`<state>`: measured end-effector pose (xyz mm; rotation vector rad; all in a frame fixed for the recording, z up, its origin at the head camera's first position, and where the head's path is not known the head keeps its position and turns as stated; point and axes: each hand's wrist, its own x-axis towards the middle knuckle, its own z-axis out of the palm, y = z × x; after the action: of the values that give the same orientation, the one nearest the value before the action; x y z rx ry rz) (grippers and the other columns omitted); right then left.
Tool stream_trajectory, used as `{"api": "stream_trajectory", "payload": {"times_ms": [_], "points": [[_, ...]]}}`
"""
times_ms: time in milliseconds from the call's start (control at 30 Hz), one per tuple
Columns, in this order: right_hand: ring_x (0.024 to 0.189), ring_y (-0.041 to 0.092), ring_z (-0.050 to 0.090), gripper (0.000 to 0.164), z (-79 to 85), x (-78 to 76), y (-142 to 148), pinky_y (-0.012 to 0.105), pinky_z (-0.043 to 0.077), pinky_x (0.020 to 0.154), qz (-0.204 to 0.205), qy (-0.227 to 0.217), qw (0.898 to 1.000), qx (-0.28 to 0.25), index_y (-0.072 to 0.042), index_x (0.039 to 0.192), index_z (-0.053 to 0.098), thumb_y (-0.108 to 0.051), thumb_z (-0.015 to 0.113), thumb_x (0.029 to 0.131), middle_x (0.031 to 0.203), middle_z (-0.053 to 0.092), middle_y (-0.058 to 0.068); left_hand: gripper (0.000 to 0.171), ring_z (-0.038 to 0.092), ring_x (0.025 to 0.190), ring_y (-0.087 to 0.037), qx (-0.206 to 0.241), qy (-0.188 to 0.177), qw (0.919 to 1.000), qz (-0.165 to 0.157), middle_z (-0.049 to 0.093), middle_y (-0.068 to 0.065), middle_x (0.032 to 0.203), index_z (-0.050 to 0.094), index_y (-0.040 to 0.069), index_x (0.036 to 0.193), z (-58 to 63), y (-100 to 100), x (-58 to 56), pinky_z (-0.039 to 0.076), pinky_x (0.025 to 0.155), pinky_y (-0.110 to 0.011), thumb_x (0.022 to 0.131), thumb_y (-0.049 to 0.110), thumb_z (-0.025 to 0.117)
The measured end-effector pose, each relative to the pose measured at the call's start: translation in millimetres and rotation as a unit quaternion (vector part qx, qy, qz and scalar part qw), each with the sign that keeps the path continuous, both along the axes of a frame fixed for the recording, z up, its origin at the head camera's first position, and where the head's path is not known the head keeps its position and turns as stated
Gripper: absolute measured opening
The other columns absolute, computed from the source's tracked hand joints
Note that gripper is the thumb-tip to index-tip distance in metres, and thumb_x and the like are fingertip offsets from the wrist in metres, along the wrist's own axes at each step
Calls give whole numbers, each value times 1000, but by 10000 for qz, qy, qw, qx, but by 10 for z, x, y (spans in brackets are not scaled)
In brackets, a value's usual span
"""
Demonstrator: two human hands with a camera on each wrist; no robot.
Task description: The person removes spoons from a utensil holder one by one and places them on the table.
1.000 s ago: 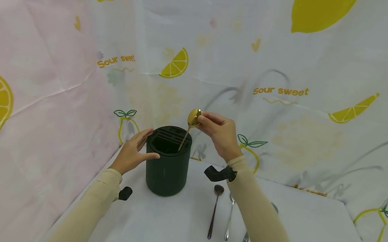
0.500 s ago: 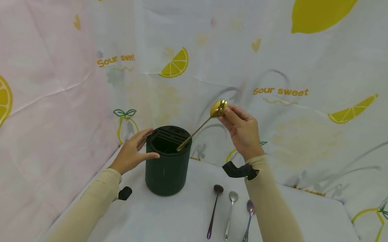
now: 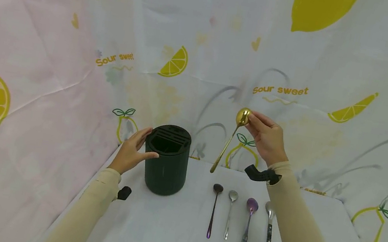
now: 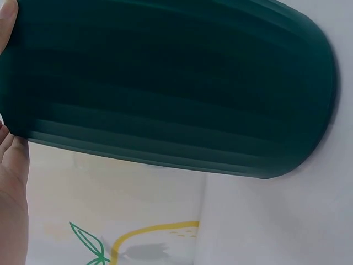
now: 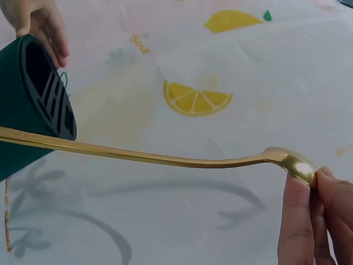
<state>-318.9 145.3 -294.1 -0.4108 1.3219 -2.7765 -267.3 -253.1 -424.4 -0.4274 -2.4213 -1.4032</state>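
A dark green cylindrical utensil holder with a slotted black top stands upright on the white table. My left hand rests against its left rim, thumb at the front and nearly straight fingers behind. In the left wrist view, the holder's wall fills most of the picture. My right hand pinches a gold spoon by its bowl, with the handle slanting down to the left. The spoon hangs in the air, right of the holder and apart from it in the head view.
Lying in a row on the table are a dark spoon, a silver spoon, a purple spoon with an ornate handle and a black-handled spoon. A lemon-print cloth hangs close behind.
My right hand has moved right, drawing the gold spoon's handle end away from the holder's top. The black-handled spoon has come into view from behind the right arm. My left hand stays put.
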Motion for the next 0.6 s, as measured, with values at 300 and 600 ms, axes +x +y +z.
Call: {"api": "stream_trajectory", "payload": {"times_ms": [300,600], "points": [[86,22,71,17,-259,24,528,27,59,83,-207,-269,9994,-18,7,101,74,11,62,89,99,72,15,93,28,143,-13,6,-111,9999,22,32,3,155,31,25,153,10,-8,63,33,113,-21,77,36,82],[90,22,71,19,-465,79,931,28,56,88,-278,-541,9981,-77,7,101,74,13,59,90,99,72,15,93,28,143,-11,34,-98,9999,34,31,3,155,31,24,153,29,-14,74,32,112,-19,77,35,82]]}}
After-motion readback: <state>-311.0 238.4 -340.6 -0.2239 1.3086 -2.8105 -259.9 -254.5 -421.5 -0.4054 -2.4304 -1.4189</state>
